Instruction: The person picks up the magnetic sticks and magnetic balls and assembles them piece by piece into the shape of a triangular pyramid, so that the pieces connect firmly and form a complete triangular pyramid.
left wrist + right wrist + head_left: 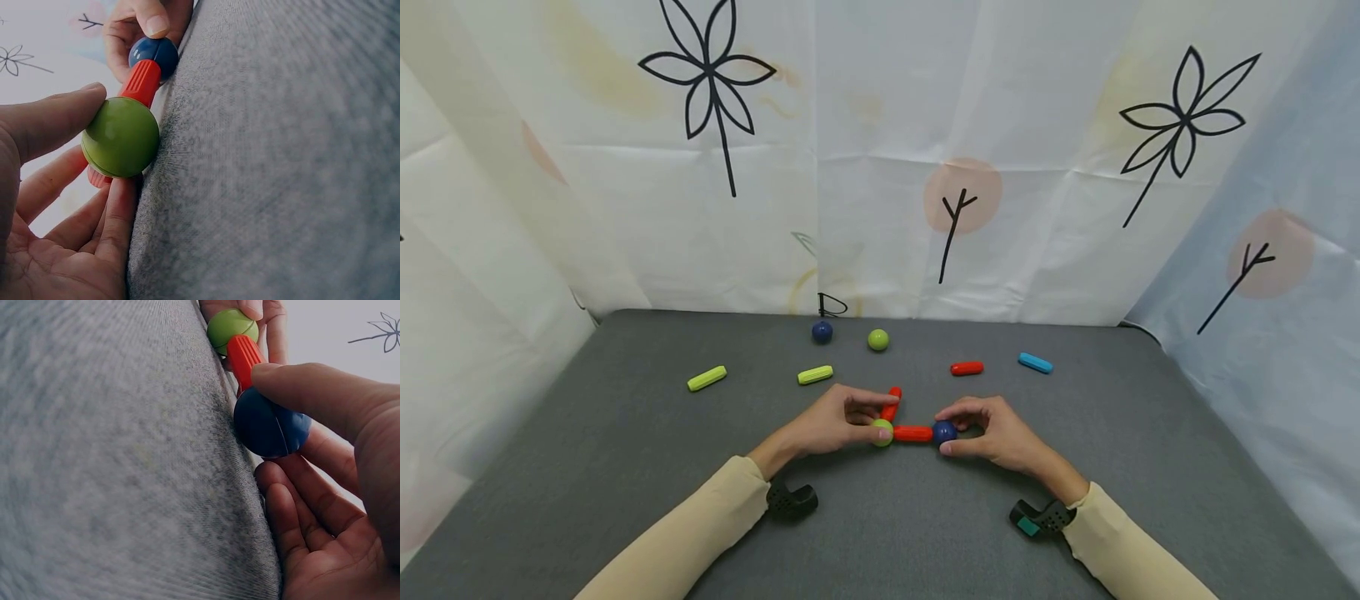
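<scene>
A green ball [882,432] and a dark blue ball [944,432] stand at the two ends of a red rod [913,434], just above or on the table. My left hand [838,422] holds the green ball between thumb and fingers, as the left wrist view also shows. A second red rod [891,404] points away from the green ball, with the left fingers beside it. On the other side, my right hand [996,433] pinches the blue ball, its thumb on top near the rod's end [244,356] in the right wrist view.
Farther back on the grey table [625,433] lie two yellow-green rods [707,378], a red rod [967,367] and a light blue rod [1035,362]. Behind them are another blue ball [822,332] and another green ball [877,339]. A patterned curtain [880,233] borders the table.
</scene>
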Tool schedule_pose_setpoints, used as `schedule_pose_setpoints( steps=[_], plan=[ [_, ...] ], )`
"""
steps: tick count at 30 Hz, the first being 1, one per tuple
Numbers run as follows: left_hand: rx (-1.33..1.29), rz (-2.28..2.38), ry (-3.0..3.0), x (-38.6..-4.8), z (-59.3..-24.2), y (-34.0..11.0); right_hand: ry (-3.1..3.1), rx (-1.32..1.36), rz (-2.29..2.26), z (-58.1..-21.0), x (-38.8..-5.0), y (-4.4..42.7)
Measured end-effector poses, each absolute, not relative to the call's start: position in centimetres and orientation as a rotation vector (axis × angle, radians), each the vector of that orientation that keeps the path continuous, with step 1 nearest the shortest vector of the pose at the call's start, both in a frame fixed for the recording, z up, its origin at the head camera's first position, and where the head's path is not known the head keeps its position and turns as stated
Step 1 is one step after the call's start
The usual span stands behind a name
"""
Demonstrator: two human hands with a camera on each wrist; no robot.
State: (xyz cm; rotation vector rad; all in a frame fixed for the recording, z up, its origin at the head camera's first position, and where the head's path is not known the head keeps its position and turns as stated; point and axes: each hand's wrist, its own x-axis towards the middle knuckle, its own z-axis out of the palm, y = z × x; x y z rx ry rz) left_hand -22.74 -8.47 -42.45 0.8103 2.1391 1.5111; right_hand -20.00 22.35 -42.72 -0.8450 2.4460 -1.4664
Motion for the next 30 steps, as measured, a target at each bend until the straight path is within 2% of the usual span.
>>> schedule_pose_setpoints(
  steps=[17,30],
  plan=[
    [0.797,1.531,2.125,-22.7,-42.4,-8.6,2.41,-0.818,-1.416,-41.0,-21.0,22.5],
    [0.768,1.545,2.098,-22.7,-42.5,-8.5,2.49,-0.714,-1.422,-37.2,-26.0,22.2]
  ],
)
